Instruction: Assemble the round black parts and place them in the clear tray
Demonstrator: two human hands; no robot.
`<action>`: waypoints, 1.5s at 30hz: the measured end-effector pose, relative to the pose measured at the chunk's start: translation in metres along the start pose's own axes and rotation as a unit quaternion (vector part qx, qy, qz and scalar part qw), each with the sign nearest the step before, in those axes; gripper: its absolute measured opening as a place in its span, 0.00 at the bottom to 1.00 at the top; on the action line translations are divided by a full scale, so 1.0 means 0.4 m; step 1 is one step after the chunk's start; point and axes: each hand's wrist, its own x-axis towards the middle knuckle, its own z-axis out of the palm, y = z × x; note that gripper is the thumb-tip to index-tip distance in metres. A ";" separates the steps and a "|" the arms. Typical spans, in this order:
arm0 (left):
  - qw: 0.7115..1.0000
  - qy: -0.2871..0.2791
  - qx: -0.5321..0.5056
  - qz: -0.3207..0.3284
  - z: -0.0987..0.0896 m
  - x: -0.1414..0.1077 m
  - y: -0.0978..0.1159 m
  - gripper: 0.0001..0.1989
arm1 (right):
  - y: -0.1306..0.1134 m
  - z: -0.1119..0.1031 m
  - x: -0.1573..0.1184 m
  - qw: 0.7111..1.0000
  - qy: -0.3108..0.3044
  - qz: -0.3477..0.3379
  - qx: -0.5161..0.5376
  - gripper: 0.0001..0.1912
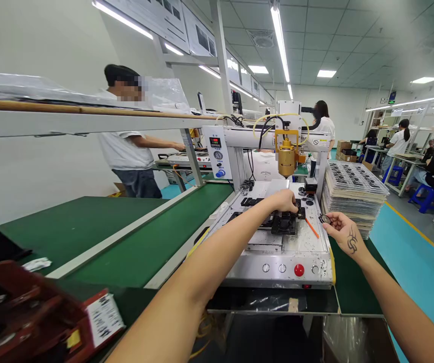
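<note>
My left hand [286, 200] reaches over the machine bed, its fingers pinched together at the right end of a black fixture [285, 223]. What those fingers hold, if anything, is hidden. To the right of the bed, my right hand [341, 230] grips a small round dark-rimmed part [325, 219] between thumb and fingers. An orange stick [312, 228] lies on the white bed between the two hands. Above the fixture hangs the machine's gold-coloured head [287, 157]. Several small black round pieces [309, 202] rest on the bed behind my left hand.
A tall stack of trays [353, 194] stands right of the machine. A green conveyor belt [133, 247] runs along the left. The front panel carries a red button [299, 270]. A dark red device [31, 312] occupies the lower left. A co-worker [126, 151] stands beyond the belt.
</note>
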 end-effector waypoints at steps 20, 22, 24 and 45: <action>0.962 0.193 -0.186 0.048 -0.093 -0.455 0.013 0.17 | 0.024 0.155 0.319 0.948 -0.281 -0.057 -0.138 0.17; 0.965 0.188 -0.177 0.045 -0.087 -0.485 0.012 0.17 | 0.029 0.162 0.321 0.944 -0.287 -0.070 -0.146 0.15; 0.966 0.185 -0.174 0.045 -0.078 -0.517 0.010 0.16 | 0.036 0.168 0.319 0.941 -0.289 -0.082 -0.155 0.16; 0.951 0.094 -0.290 0.050 0.363 -0.743 0.008 0.19 | -0.030 0.040 -0.215 0.974 0.076 -0.085 -0.196 0.13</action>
